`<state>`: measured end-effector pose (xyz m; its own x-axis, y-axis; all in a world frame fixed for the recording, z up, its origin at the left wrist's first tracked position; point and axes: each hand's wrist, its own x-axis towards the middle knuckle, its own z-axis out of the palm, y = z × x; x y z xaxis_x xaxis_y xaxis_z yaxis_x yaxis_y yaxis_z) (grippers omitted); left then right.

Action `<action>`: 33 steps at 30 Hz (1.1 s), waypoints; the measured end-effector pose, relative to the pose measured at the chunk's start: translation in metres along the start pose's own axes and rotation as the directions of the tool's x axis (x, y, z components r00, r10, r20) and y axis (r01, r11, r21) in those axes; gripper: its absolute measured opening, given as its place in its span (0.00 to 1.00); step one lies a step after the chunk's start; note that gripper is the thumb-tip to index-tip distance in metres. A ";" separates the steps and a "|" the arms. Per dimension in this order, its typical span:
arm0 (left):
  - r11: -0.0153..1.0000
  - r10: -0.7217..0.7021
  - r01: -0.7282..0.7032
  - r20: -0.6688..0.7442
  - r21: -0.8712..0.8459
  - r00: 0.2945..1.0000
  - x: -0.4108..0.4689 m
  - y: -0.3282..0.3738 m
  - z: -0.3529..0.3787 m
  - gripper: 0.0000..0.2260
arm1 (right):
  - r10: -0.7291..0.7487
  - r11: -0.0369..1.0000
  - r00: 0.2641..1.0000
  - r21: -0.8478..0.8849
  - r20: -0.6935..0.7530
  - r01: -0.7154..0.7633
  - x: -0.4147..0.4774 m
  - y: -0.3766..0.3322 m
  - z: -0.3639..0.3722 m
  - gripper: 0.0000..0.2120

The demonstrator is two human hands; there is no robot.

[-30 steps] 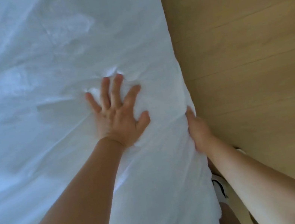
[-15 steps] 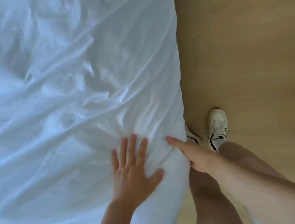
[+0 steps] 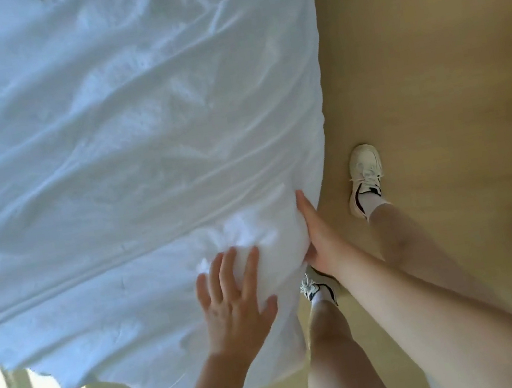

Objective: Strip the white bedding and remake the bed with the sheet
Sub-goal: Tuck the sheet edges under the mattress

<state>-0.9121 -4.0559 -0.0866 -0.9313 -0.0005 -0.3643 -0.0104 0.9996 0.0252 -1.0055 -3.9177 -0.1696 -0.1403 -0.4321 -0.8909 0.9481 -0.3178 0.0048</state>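
Both hands at the near corner of the sheet (image 3: 104, 159).
The left hand (image 3: 233, 314) presses flat on the fabric, fingers (image 3: 248, 272) straight and spread, gripping nothing. Right of these fingers, the right hand (image 3: 321, 240) lies against the sheet's side edge with one finger straight; the rest are hidden, so its grip cannot be determined. One shoe (image 3: 317, 285) stands beneath the right hand, the other shoe (image 3: 364, 174) right of it on the floor (image 3: 446, 57). Beyond the fingers the sheet runs creased.

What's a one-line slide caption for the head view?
Head view: left hand flat on the wrinkled white sheet near its corner, right hand against the side edge.
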 end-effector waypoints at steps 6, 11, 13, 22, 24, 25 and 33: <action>0.986 -0.048 0.046 -0.008 -0.162 0.999 0.001 -0.038 0.001 0.12 | -0.307 0.944 0.891 0.015 -0.335 0.330 -0.019 0.026 0.030 0.20; 0.715 -0.259 0.306 0.169 -0.628 0.951 0.046 -0.072 -0.041 0.21 | -0.593 0.805 0.734 -0.245 -0.331 0.540 -0.031 0.024 0.058 0.14; 0.711 -0.233 0.308 0.202 -0.632 0.951 0.051 -0.080 -0.059 0.23 | -0.601 0.799 0.717 -0.252 -0.354 0.545 -0.026 0.033 0.056 0.14; 0.942 0.169 -0.129 0.106 -0.311 0.980 0.075 -0.013 -0.068 0.13 | -0.514 0.856 0.828 -0.064 -0.226 0.514 -0.024 0.031 0.043 0.12; 0.965 0.158 -0.110 0.195 -0.238 0.968 0.093 0.003 -0.068 0.13 | -0.500 0.865 0.844 -0.063 -0.193 0.498 -0.026 0.027 0.041 0.13; 0.976 0.160 -0.120 0.222 -0.184 0.962 0.099 0.009 -0.068 0.13 | -0.488 0.872 0.853 -0.064 -0.184 0.485 -0.027 0.024 0.040 0.14; 0.973 0.195 -0.159 0.225 -0.167 0.955 0.121 0.031 -0.074 0.09 | -0.496 0.861 0.829 -0.019 -0.258 0.508 -0.037 0.055 0.023 0.12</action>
<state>-1.0517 -4.0270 -0.0612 -0.8092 0.2002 -0.5524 0.0768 0.9681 0.2383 -0.9544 -3.9387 -0.1264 -0.5126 0.0170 -0.8584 0.7503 -0.4772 -0.4575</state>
